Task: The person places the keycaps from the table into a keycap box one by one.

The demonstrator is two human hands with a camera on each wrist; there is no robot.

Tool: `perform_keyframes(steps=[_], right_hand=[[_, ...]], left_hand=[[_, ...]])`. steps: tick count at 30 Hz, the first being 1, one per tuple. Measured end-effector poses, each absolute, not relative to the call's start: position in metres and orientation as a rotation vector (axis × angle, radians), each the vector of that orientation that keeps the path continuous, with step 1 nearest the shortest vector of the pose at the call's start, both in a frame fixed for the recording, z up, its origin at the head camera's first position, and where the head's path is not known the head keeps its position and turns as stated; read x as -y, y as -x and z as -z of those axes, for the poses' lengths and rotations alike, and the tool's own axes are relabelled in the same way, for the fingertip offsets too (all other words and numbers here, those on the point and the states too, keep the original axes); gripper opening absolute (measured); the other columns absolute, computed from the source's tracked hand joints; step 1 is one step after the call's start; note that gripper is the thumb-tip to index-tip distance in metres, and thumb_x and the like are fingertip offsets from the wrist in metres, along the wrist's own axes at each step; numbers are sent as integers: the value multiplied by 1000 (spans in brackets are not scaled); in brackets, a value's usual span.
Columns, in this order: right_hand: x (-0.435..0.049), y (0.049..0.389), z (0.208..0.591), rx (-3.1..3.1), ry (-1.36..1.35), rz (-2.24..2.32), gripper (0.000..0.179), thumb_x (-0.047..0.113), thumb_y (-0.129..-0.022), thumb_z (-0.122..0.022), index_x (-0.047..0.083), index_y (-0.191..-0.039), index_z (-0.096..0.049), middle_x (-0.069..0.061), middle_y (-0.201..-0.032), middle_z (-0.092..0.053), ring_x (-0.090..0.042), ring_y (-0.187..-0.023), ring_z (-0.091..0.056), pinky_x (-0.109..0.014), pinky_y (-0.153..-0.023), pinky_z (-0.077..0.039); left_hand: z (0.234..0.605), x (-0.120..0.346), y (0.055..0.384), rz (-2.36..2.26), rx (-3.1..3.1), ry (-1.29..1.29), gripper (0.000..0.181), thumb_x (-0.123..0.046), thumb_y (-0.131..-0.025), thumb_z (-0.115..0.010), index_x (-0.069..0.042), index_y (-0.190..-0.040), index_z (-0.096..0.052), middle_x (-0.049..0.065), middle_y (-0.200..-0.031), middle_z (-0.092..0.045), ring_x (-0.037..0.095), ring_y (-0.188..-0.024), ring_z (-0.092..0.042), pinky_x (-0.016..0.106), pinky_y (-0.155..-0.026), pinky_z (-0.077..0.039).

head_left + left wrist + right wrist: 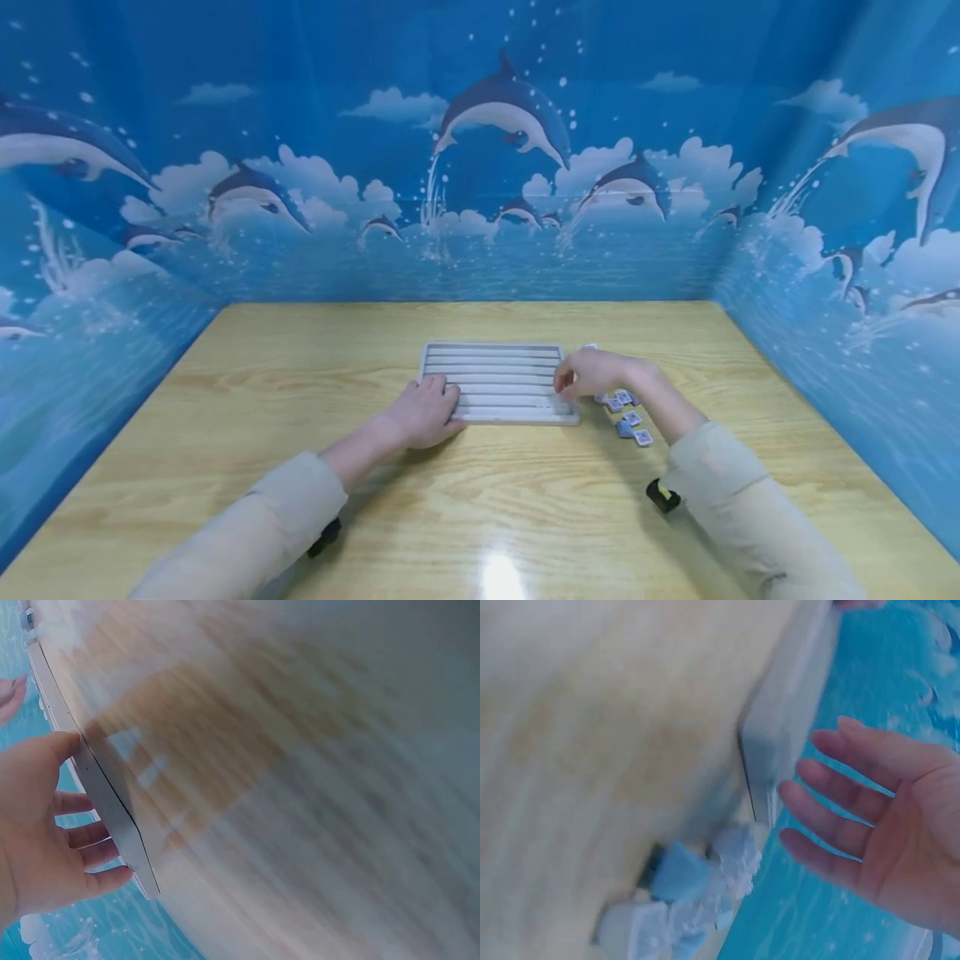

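A pale grey slatted tray (497, 377) with several long, narrow rows lies on the table. My left hand (426, 412) grips its near left corner; the left wrist view has the thumb against the front wall and the fingers (109, 879) over the end. My right hand (596, 372) hovers over the tray's right end, fingers loosely bent. In the right wrist view those fingers (829, 821) are spread apart, and nothing shows between them. Small white-and-blue tiles (642, 437) lie scattered right of the tray, some hidden beneath the right hand and forearm.
The wood-grain table (300, 358) is enclosed at the back and sides by a blue curtain (315, 275) printed with dolphins. Dark wrist devices (663, 496) sit under both sleeves. Close by the tray's end, blue and white tiles (679, 874) cluster, blurred in the right wrist view.
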State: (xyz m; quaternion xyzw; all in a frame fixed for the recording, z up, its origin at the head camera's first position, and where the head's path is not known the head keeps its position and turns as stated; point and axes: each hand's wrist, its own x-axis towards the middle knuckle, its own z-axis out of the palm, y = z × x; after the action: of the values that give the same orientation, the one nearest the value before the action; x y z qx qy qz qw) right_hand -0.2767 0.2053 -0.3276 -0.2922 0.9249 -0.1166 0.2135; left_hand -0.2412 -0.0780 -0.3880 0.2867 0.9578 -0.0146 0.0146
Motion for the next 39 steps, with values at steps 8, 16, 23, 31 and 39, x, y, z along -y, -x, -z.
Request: perform_keyframes(steps=[8,16,23,31,39], right_hand=[[-224,309,319,-2901,677,312,23,3,-88,-54,-4,-108,-62,-15,-100,-64,-31,-95,-59,-44,-82,-47],[-229,328,336,-2963,456,270,32,-5,-80,-52,-4,-112,-60,-19,-108,-61,-36,-102,-55,-46,-86,-45],[-230,333,348,-2935,347,86,36,-1,-83,-50,0,-118,-58,-21,-118,-53,-38,-106,-51,-51,-87,-42],[-229,333,357,-2848,323,-28,31,0,-88,-49,2,-118,-58,-20,-114,-53,-36,-104,-51,-51,-88,-42],[-228,335,361,-2864,360,1,15,-2,-87,-51,-4,-97,-61,-15,-93,-58,-30,-88,-55,-42,-80,-46]], left_hand=[[386,82,242,94,-2965,-905,49,-42,-92,-53,-3,-121,-50,14,-106,-47,30,-107,-46,46,-88,-40],[386,86,243,122,-2962,-947,44,-41,-92,-52,-5,-118,-52,11,-103,-48,27,-101,-46,44,-85,-41],[387,86,241,159,-2965,-973,48,-39,-94,-50,-1,-122,-50,15,-109,-49,29,-104,-47,46,-87,-41],[389,83,241,179,-2971,-996,51,-39,-95,-48,0,-127,-47,15,-114,-48,30,-107,-46,48,-90,-40],[390,83,240,177,-2980,-993,48,-40,-94,-50,-2,-123,-50,14,-111,-49,29,-106,-47,47,-89,-40]])
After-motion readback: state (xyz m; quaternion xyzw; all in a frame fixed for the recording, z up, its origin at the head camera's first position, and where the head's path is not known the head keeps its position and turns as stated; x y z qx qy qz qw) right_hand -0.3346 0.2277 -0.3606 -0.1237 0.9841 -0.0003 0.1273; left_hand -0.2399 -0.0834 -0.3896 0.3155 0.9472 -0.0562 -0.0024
